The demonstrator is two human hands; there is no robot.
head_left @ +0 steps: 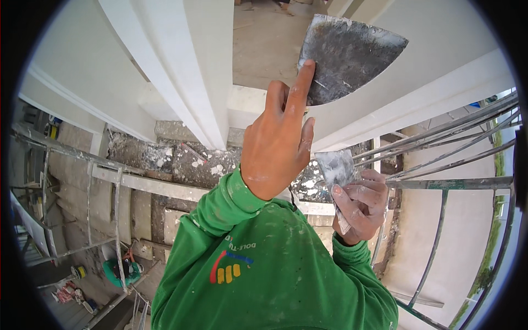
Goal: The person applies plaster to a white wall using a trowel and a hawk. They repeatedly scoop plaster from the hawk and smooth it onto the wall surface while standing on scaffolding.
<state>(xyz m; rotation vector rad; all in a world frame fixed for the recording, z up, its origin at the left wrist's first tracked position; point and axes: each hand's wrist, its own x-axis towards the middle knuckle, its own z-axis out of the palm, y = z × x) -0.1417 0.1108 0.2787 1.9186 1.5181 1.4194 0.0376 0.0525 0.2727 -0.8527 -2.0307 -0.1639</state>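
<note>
My left hand [278, 132] is closed round a wide putty knife [355, 58], its index finger stretched along the blade's left edge. The blade is dark grey, with whitish smears toward its corners; its handle is hidden beneath the hand. It overlaps a white wall face [423, 66], and I cannot tell whether it touches. Lower and to the right, my right hand [363, 203] grips a smaller putty knife [336, 168] with its blade pointing up. White filler coats this blade, and white dust covers the fingers.
White moulded columns [159, 55] rise in front. Scaffold rails [451, 184] run at both sides, with several long bars [440, 137] at the right. Below lies a ledge spattered white [187, 165]. A green container [121, 270] stands at the lower left.
</note>
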